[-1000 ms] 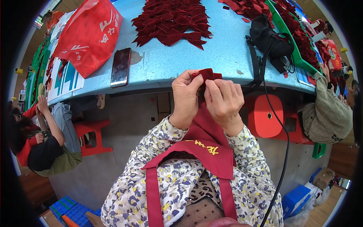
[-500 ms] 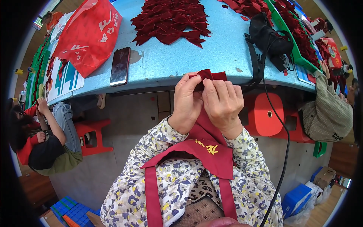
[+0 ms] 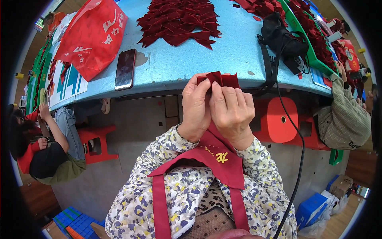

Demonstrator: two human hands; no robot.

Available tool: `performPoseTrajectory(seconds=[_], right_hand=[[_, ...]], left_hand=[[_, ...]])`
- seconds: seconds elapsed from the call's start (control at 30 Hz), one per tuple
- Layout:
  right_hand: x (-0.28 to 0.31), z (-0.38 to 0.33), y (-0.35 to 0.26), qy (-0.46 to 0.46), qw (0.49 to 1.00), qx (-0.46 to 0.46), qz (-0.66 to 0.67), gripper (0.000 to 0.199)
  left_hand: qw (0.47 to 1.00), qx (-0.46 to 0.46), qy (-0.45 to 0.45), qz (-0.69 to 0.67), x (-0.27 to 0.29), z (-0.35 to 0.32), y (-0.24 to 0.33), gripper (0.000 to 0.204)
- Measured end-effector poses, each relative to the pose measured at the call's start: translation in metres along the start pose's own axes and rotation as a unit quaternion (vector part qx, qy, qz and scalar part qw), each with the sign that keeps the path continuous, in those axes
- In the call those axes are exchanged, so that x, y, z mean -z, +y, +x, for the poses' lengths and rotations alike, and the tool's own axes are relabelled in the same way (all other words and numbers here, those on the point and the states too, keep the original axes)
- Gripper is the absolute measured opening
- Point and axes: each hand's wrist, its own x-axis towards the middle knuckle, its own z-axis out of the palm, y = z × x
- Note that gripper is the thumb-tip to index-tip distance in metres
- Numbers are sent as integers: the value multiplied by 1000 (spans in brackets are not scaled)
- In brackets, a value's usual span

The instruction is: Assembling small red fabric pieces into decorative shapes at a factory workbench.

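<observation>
A dark red velvet bow (image 3: 219, 79) is pinched between my two hands, just in front of the table's near edge. My left hand (image 3: 195, 104) grips its left side with thumb and fingertips. Close beside it, my right hand (image 3: 234, 108) presses the middle and right side, fingers curled. My fingers hide the lower part of the bow. Ahead on the blue table (image 3: 187, 61) lie several finished-looking dark red bows (image 3: 179, 22), packed in overlapping rows.
To the left are a phone (image 3: 125, 69) and a red bag (image 3: 93, 40). A black pouch with straps (image 3: 280, 40) and a green tray (image 3: 314, 55) of red pieces lie right, with a black cable hanging down. Red stools (image 3: 281, 119) and seated people are on both sides.
Both hands have shifted very slightly, and the fingers have moved a little on the bow. It stays held between them.
</observation>
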Motion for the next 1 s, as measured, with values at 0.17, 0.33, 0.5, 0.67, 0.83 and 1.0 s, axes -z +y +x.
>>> performPoseTrajectory(seconds=[0.17,0.33,0.5,0.67,0.83,1.0], right_hand=[[-1,0,-1,-12,1000,5,7,24],[-4,1,0,-3,1000,4,10,23],[-5,0,2,1,1000,-3,14,23],[-4,1,6,11,1000,-10,9,24],[-2,0,10,-7,1000,-13,16,25],[-3,0,14,-16,998,-28,46,24]], left_hand=[[1000,5,9,-5,0,-1,1,12],[1000,-5,14,7,0,0,1,12],[1000,0,8,8,-1,3,2,13],[1000,2,-4,-13,-14,1,8,14],[999,5,0,48,-13,7,0,14],[998,-6,-10,69,-9,18,-2,13]])
